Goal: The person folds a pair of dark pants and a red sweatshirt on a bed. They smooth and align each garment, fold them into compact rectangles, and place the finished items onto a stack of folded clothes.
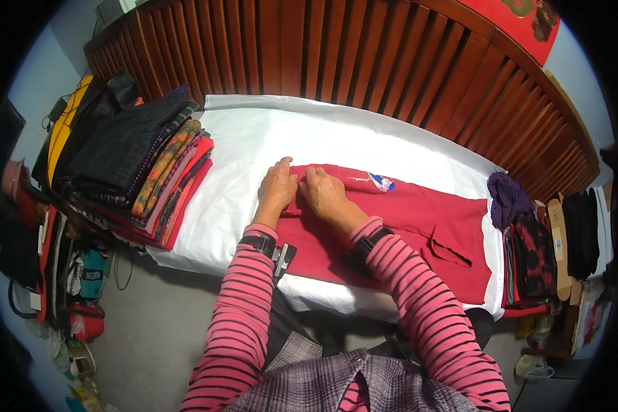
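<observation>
A red garment [335, 247] lies spread over a white sheet [247, 134], with a blue and white embroidered motif [381, 182] near its far edge. At the garment's left end, my left hand [280, 184] has its fingers bent onto the cloth at the far left corner. Close beside it on the right, my right hand [325, 191] grips the same cloth with curled fingers, thumb toward the left hand. The fingertips of both hands are partly hidden. A slit or opening [448, 251] with a raised edge shows in the garment toward the right.
A tall stack of folded clothes [159, 170] stands on the sheet's left side. Behind the sheet rises a slatted wooden headboard [329, 56]. A crumpled purple cloth [507, 198], more folded clothes [533, 257] and a cardboard piece [559, 247] are at the right. A red container [87, 322] sits at lower left.
</observation>
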